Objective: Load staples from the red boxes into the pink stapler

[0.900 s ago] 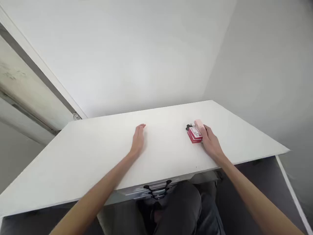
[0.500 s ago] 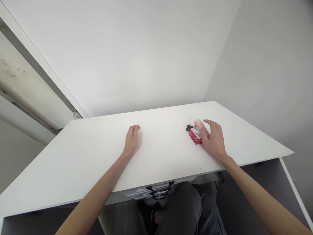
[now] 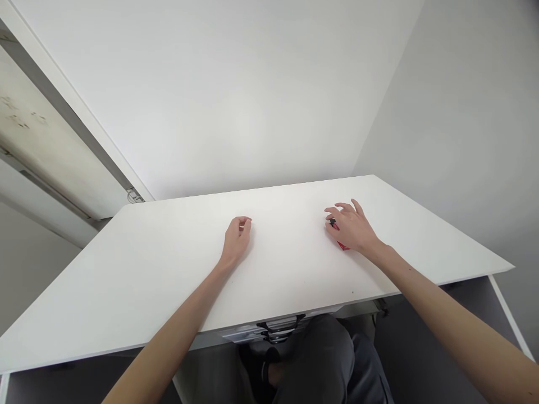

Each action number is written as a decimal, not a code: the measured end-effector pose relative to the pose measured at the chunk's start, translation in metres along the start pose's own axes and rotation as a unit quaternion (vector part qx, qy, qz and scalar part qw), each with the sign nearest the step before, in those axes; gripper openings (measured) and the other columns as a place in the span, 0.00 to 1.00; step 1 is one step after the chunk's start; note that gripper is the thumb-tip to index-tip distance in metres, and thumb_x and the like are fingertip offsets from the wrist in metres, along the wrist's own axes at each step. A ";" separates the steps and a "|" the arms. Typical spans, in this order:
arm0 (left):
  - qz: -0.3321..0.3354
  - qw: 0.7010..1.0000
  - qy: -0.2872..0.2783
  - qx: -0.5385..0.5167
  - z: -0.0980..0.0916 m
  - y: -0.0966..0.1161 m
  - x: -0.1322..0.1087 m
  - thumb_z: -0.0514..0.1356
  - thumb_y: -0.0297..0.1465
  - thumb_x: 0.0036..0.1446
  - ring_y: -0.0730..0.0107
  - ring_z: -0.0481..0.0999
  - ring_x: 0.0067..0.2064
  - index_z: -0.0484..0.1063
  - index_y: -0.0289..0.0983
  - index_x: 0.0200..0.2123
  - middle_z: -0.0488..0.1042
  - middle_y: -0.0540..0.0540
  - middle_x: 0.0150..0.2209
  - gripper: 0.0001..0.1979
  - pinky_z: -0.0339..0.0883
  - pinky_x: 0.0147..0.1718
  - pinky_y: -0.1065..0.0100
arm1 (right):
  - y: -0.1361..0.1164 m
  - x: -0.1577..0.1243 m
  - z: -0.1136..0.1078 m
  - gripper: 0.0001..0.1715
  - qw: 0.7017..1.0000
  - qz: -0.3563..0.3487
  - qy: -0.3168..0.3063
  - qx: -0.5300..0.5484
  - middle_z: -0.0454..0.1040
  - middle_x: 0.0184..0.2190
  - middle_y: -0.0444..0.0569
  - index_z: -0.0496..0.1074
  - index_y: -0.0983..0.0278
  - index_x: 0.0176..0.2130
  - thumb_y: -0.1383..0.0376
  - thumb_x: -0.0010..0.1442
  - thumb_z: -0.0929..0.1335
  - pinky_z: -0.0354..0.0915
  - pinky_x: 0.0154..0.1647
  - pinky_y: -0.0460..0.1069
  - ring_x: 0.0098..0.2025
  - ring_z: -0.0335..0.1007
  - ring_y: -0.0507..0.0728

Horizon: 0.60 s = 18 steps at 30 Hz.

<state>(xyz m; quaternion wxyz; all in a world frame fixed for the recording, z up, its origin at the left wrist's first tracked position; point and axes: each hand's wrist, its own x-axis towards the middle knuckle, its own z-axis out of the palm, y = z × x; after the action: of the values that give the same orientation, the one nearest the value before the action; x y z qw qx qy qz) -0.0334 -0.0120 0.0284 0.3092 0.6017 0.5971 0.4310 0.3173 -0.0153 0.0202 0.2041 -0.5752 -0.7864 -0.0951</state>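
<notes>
My right hand (image 3: 351, 227) is over a small stack of red boxes (image 3: 344, 247), covering most of it. Its thumb and forefinger are around a small black object (image 3: 332, 222) at the stack's far left side, while the other fingers stay spread. What kind of object it is cannot be made out. My left hand (image 3: 238, 238) rests on the white tabletop (image 3: 286, 264), left of the boxes and apart from them. The fingers there are curled, with the thumb tip against the forefinger; whether something small is pinched between them is hidden.
Behind the tabletop stands a white wall (image 3: 252, 112), with a grey wall (image 3: 463, 157) at the right. Black drawer handles (image 3: 280, 325) show below the front edge, near my legs (image 3: 324, 359). A white-edged frame (image 3: 76, 95) runs along the left.
My right hand has turned palm-down over the red boxes and come to the black object beside them. The pale piece by its fingers is out of sight. My left hand remains curled in nearly the same place.
</notes>
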 end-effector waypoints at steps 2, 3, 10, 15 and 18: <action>-0.002 1.000 -0.003 0.002 0.000 -0.001 0.000 0.55 0.42 0.69 0.60 0.76 0.52 0.72 0.41 0.47 0.77 0.42 0.56 0.13 0.67 0.51 0.60 | -0.009 -0.004 -0.002 0.20 0.999 -0.014 0.032 0.020 0.84 0.42 0.53 0.73 0.65 0.55 0.65 0.67 0.62 0.50 0.73 0.71 0.65 0.67 0.70; -0.002 1.000 -0.004 0.002 0.001 -0.001 0.000 0.55 0.42 0.69 0.60 0.76 0.51 0.73 0.41 0.47 0.77 0.42 0.56 0.13 0.67 0.51 0.60 | -0.017 -0.006 -0.002 0.19 0.998 -0.025 0.050 0.033 0.84 0.44 0.54 0.73 0.64 0.55 0.66 0.67 0.62 0.52 0.73 0.71 0.65 0.68 0.69; 0.027 1.000 0.003 -0.006 0.000 -0.001 -0.002 0.56 0.33 0.64 0.63 0.76 0.45 0.73 0.40 0.45 0.77 0.42 0.50 0.09 0.67 0.44 0.63 | -0.101 -0.003 0.018 0.20 0.978 -0.105 0.026 0.178 0.76 0.60 0.55 0.72 0.62 0.59 0.67 0.71 0.62 0.64 0.70 0.64 0.70 0.64 0.64; 0.046 0.999 -0.021 0.001 -0.004 0.002 -0.005 0.51 0.26 0.57 0.69 0.66 0.31 0.68 0.40 0.30 0.70 0.50 0.30 0.07 0.59 0.32 0.66 | -0.132 0.015 0.044 0.23 0.964 -0.030 -0.021 0.264 0.63 0.72 0.54 0.67 0.60 0.65 0.60 0.73 0.62 0.57 0.74 0.65 0.77 0.51 0.64; 0.037 0.997 -0.072 -0.008 -0.005 0.004 -0.007 0.49 0.25 0.54 0.70 0.55 0.25 0.60 0.40 0.23 0.57 0.53 0.22 0.09 0.48 0.27 0.65 | -0.141 0.031 0.057 0.25 0.947 0.007 -0.056 0.316 0.60 0.74 0.52 0.66 0.58 0.66 0.56 0.74 0.62 0.56 0.75 0.65 0.77 0.51 0.63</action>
<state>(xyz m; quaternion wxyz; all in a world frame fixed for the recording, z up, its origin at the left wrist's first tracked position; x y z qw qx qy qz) -0.0354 -0.0201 0.0335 0.3405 0.6500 0.5472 0.4027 0.1641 -0.0114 -0.0053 0.3319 -0.4910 -0.7824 0.1914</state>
